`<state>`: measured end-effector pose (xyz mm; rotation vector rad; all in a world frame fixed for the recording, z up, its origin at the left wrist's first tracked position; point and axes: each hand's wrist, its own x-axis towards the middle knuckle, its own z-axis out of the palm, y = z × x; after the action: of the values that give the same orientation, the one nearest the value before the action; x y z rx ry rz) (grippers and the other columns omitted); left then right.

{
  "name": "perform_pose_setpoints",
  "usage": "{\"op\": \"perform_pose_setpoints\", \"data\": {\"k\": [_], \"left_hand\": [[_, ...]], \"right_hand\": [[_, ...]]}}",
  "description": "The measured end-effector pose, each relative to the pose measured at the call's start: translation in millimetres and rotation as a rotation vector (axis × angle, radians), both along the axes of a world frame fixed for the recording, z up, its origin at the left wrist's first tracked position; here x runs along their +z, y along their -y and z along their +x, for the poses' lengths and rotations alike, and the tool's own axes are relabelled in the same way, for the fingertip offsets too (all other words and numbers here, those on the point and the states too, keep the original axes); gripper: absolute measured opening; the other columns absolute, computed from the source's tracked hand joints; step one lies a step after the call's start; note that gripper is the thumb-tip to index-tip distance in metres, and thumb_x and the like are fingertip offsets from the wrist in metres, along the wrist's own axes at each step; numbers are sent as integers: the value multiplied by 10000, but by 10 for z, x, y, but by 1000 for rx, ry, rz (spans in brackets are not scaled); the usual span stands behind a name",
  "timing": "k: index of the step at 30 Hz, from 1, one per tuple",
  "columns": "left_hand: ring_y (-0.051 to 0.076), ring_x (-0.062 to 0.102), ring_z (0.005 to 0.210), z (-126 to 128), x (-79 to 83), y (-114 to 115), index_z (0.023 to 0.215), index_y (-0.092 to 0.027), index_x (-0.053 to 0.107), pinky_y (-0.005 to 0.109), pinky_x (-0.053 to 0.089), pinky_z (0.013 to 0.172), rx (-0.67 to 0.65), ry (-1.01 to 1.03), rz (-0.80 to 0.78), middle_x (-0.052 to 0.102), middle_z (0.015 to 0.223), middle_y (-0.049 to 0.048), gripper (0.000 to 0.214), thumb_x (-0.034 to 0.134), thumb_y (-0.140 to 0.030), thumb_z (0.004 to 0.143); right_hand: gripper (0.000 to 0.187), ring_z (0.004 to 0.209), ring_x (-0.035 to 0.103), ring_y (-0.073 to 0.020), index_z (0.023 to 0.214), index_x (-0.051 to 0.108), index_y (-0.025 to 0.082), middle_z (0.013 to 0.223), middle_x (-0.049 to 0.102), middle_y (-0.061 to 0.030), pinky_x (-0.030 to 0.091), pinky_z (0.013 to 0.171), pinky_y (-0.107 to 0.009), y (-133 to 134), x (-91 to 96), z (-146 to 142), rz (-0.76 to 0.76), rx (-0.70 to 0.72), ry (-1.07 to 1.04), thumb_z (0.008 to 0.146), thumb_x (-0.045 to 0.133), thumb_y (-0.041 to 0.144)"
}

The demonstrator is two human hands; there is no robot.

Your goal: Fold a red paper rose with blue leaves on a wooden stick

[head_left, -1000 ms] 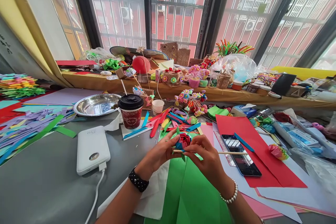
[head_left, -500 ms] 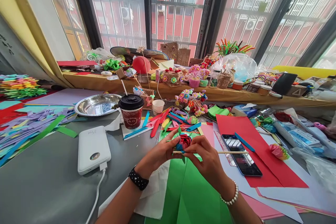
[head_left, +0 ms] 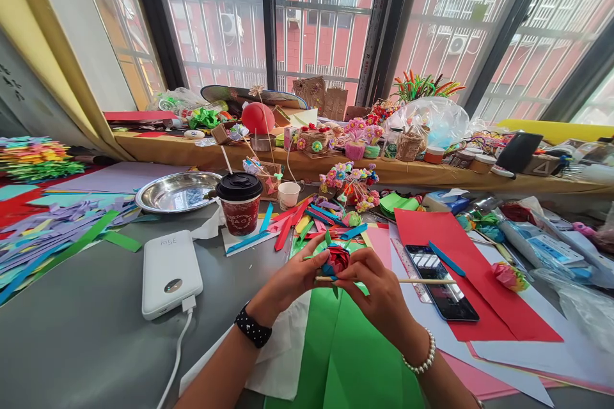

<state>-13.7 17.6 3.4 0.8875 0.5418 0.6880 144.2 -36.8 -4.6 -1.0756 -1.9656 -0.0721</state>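
Note:
Between my hands is a paper flower (head_left: 338,260) with red petals, blue at its left edge and green leaf-like strips round it. My left hand (head_left: 300,271) grips it from the left, thumb against the blue and red paper. The fingers of my right hand (head_left: 377,281) pinch its right side. A thin wooden stick (head_left: 425,280) passes under the flower and out to the right beneath my right hand; which fingers hold it is partly hidden. Below my hands lies green paper (head_left: 364,351), with a white tissue (head_left: 281,358) to its left.
A lidded paper cup (head_left: 240,204) and a white power bank (head_left: 171,273) with a cable stand left. Coloured paper strips (head_left: 292,223) lie ahead. On the right, a phone (head_left: 444,287) and another paper flower (head_left: 509,276) rest on red and white sheets. A metal plate (head_left: 177,192) sits further back.
The flower has turned slightly, so its red layered petals face me more. Both hands keep nearly the same place and grip.

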Motion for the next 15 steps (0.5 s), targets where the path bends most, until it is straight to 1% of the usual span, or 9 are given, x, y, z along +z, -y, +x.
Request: {"op": "perform_pose_setpoints", "data": {"k": [2,4,6,8,10,12,15], "left_hand": [[126,583,730,18,-8,5,1286,-284,237,275,454,684,12,36,13,607,852,14,637,574,-297,745],[131,593,717,28,-8,10,1293,-270,220,257,450,662,34,74,42,616,830,23,652,570,-314,746],[152,609,723,23,0,14,1301,-267,197,260,446,658,52,99,79,625,822,30,685,577,-336,735],[177,622,730,3,13,16,1304,-273,187,279,444,671,47,116,111,630,833,34,719,591,-363,716],[193,627,738,-22,26,18,1301,-276,198,306,443,698,21,129,137,631,860,39,722,596,-376,707],[196,626,758,-44,35,19,1295,-282,223,328,440,728,4,140,157,624,912,46,704,600,-366,707],[198,603,834,-57,41,24,1276,-294,274,323,436,750,-10,133,185,593,1012,54,654,601,-344,711]], "right_hand": [[78,644,556,-122,774,569,190,792,490,-34,490,528,-242,23,33,10,10,3,-36,776,542,264],[148,665,553,-134,757,565,196,775,493,-27,497,526,-244,48,72,31,32,-18,-98,713,611,329],[207,672,544,-137,778,558,203,763,499,-21,496,492,-229,64,102,59,37,-62,-160,676,641,363],[249,679,539,-134,867,556,211,788,503,-26,487,453,-207,66,116,89,18,-89,-182,686,631,365],[338,709,537,-141,989,538,222,828,498,-36,486,441,-201,57,117,111,-15,-100,-184,698,616,374],[432,734,532,-151,1083,507,236,851,489,-42,494,458,-212,43,113,125,-36,-105,-173,696,610,398],[480,728,523,-153,1125,500,258,849,469,-38,506,533,-251,29,106,135,-3,-121,-127,686,611,419]]}}
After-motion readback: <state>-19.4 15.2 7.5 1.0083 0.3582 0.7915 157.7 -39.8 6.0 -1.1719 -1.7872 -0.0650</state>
